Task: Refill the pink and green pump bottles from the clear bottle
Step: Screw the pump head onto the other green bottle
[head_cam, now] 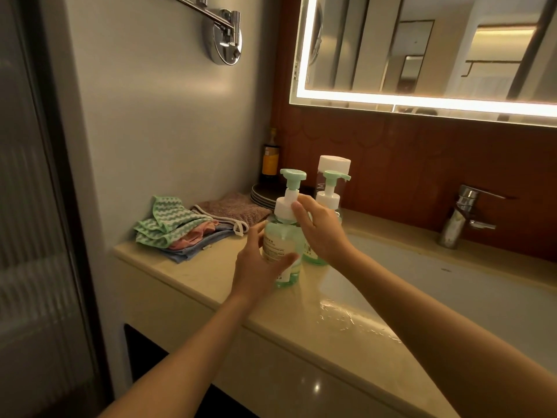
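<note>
Two green pump bottles stand on the beige counter [193,276] left of the sink. My left hand [259,267] is wrapped around the body of the nearer green pump bottle [284,236], fingers partly spread. Its white collar is pinched by the fingertips of my right hand [319,230]. The second green pump bottle [330,194] stands just behind, partly hidden by my right hand. Behind it rises the clear bottle [334,165] with a white cap. No pink bottle is visible.
A pile of folded cloths [187,227] lies at the counter's left end, with stacked grey plates [263,194] and a dark bottle [270,158] in the corner. The white sink basin [452,285] and chrome tap [461,215] are to the right. Water is splashed on the counter's front edge [346,318].
</note>
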`<state>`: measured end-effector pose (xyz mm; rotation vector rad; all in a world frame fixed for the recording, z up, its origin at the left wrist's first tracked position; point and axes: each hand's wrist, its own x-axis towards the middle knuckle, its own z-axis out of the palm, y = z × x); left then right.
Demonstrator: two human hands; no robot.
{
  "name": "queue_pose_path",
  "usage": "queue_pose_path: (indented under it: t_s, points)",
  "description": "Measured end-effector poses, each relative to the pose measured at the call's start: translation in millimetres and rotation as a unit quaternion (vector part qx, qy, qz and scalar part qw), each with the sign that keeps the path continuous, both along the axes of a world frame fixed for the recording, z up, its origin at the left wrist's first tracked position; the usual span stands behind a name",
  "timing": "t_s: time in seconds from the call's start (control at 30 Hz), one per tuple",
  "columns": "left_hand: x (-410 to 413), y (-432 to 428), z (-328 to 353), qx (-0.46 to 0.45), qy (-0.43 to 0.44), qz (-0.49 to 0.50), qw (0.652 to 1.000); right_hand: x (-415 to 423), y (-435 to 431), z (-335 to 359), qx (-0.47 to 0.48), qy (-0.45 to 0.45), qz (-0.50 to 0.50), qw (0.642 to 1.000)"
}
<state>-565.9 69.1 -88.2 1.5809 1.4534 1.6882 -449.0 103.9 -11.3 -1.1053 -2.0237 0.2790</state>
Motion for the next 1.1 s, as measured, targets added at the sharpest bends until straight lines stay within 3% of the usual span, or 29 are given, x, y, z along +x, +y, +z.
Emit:
queue_pose_path:
  t_s: [0.37,0.53,0.67,0.8,0.97,1.1]
  points:
    - [0.7,-1.4,1.3,0.008,0.004,0.002,1.0,-33.2,0.4,-7.0,-0.017,0.093,-0.033,0.995]
    - [-0.1,-1.1,-0.5,0.002,0.008,-0.005,1.0,-12.4,-5.1,-8.2,0.061,0.018,-0.07,0.996]
    - [0.7,-2.2,0.5,0.002,0.009,-0.003,1.0,-3.1,-2.4,-6.1,0.108,0.011,-0.088,0.99]
    - [1.3,-3.4,1.8,0.001,0.01,-0.003,1.0,-19.1,2.0,0.6,0.052,0.054,-0.104,0.992]
    - [2.3,-4.5,3.6,0.003,0.011,-0.003,1.0,-30.1,8.2,-3.8,-0.029,0.097,-0.036,0.994]
    - [1.4,-2.9,2.7,0.005,0.017,0.004,1.0,-17.6,-6.3,-8.3,0.021,0.063,-0.03,0.997]
